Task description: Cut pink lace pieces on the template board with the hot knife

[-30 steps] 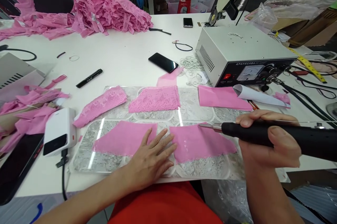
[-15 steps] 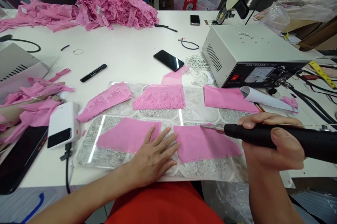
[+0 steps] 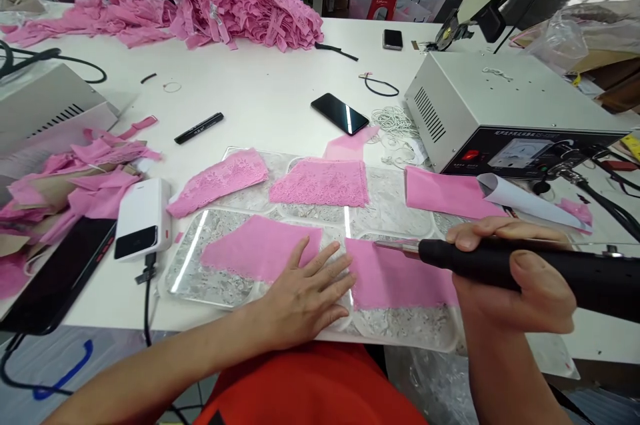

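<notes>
My left hand (image 3: 313, 288) lies flat with fingers spread, touching the right part of a pink fabric piece (image 3: 255, 246) and reaching the left edge of a second pink piece (image 3: 400, 282). My right hand (image 3: 520, 278) is wrapped round the thick black handle of a handheld ultrasonic cutter (image 3: 480, 262). Its thin metal tip points left and sits at the upper edge of the second piece. Both pieces rest on a clear, marble-patterned board (image 3: 217, 278). Behind them lie a lace-edged pink piece (image 3: 320, 184) and a narrower lace piece (image 3: 223, 182).
A grey metal control box (image 3: 500, 112) with a meter and red switch stands at right. Folded pink fabric (image 3: 445, 192) lies before it. A black phone (image 3: 340, 113), a marker (image 3: 199, 128) and a white power bank (image 3: 143, 218) are on the table. Pink garments (image 3: 245, 5) are heaped behind.
The camera view has turned slightly, so the scene sits further right. The cutter's tip has slid left along the fabric's upper edge. My left hand keeps its place on the fabric.
</notes>
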The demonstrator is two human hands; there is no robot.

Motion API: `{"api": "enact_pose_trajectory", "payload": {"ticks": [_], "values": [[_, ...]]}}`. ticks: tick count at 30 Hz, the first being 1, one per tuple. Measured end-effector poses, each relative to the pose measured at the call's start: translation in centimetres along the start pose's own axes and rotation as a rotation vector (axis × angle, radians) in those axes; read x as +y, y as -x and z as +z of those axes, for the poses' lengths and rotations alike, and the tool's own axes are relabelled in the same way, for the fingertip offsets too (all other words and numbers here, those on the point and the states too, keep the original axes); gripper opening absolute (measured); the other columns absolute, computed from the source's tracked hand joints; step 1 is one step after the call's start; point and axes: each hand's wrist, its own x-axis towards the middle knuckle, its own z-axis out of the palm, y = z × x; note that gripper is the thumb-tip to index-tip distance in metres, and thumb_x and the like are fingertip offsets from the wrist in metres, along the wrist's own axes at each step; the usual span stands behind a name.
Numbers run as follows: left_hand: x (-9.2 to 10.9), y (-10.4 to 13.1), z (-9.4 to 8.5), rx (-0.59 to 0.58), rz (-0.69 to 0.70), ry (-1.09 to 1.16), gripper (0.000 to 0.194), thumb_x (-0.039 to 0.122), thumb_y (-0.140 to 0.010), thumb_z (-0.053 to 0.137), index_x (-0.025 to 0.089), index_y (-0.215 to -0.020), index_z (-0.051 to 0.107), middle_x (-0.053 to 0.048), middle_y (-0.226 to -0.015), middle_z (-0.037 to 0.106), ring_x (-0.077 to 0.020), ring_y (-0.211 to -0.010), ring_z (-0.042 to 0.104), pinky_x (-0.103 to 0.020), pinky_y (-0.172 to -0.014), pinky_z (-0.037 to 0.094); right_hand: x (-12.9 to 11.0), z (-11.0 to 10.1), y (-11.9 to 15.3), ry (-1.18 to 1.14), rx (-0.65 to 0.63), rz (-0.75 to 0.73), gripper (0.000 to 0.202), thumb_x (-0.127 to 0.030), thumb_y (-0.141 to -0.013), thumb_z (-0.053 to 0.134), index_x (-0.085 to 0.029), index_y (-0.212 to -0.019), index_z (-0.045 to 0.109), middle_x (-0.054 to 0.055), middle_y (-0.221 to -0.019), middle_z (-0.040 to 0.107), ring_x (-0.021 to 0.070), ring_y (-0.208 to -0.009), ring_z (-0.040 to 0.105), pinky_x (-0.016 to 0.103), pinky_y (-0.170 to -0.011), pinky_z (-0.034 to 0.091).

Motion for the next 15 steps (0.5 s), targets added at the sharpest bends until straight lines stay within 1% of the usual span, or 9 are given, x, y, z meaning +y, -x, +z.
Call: {"api": "enact_pose_trajectory", "payload": {"ticks": [2, 4, 7, 9, 12, 15], "values": [[0.1, -0.1, -0.1, -0.009, -0.003, -0.006, 0.041, 0.042, -0.109, 0.043, 0.023, -0.143, 0.057, -0.005, -0.154, 0.054, -0.0290, -0.152, 0.038, -0.058, -0.130, 0.010, 0.2, 0.0, 0.2, 0.001, -0.014, 0.019, 0.016, -0.024, -0.057, 0.057, -0.023, -0.068, 0.068, 0.000, -0.062, 0.060, 0.0155, -0.045, 0.051, 0.036, -0.044, 0.047], [0.2, -0.1, -0.1, 0.007, 0.001, -0.013, 0.042, 0.044, -0.109, 0.043, 0.022, -0.142, 0.059, -0.005, -0.153, 0.056, -0.0286, -0.152, 0.039, -0.057, -0.131, 0.008, 0.3, -0.1, 0.3, 0.010, -0.023, 0.027, 0.014, -0.024, -0.059, 0.057, -0.023, -0.069, 0.068, 0.000, -0.064, 0.061, 0.0159, -0.046, 0.052, 0.037, -0.046, 0.048], [0.1, -0.2, 0.0, 0.042, 0.011, -0.023, 0.042, 0.047, -0.108, 0.045, 0.022, -0.139, 0.061, -0.003, -0.149, 0.060, -0.0275, -0.150, 0.040, -0.055, -0.131, 0.002, 0.5, -0.2, 0.4, 0.018, -0.052, -0.014, 0.010, -0.026, -0.062, 0.059, -0.024, -0.068, 0.066, 0.000, -0.063, 0.060, 0.0168, -0.046, 0.051, 0.038, -0.045, 0.047], [0.0, -0.2, 0.0, 0.036, 0.023, -0.027, 0.042, 0.047, -0.108, 0.045, 0.022, -0.137, 0.061, -0.003, -0.148, 0.061, -0.0271, -0.150, 0.041, -0.055, -0.130, -0.001, 0.5, -0.1, 0.4, 0.030, -0.059, -0.029, 0.007, -0.026, -0.064, 0.060, -0.025, -0.068, 0.066, -0.001, -0.062, 0.059, 0.0172, -0.047, 0.050, 0.038, -0.045, 0.047], [-0.1, 0.0, -0.2, 0.007, 0.047, -0.035, 0.042, 0.047, -0.109, 0.044, 0.022, -0.138, 0.061, -0.003, -0.150, 0.059, -0.0274, -0.150, 0.040, -0.056, -0.130, -0.003, 0.1, 0.0, 0.5, 0.043, -0.052, 0.021, 0.009, -0.026, -0.067, 0.059, -0.027, -0.070, 0.068, 0.001, -0.065, 0.056, 0.0179, -0.049, 0.050, 0.040, -0.048, 0.046], [0.0, 0.3, -0.4, 0.013, 0.087, -0.026, 0.040, 0.045, -0.108, 0.045, 0.022, -0.138, 0.060, -0.003, -0.150, 0.059, -0.0263, -0.150, 0.040, -0.054, -0.130, -0.004, -0.6, 0.1, 1.0, 0.020, -0.073, 0.086, 0.013, -0.027, -0.066, 0.059, -0.029, -0.072, 0.070, 0.001, -0.067, 0.054, 0.0186, -0.050, 0.048, 0.042, -0.049, 0.044]]}}
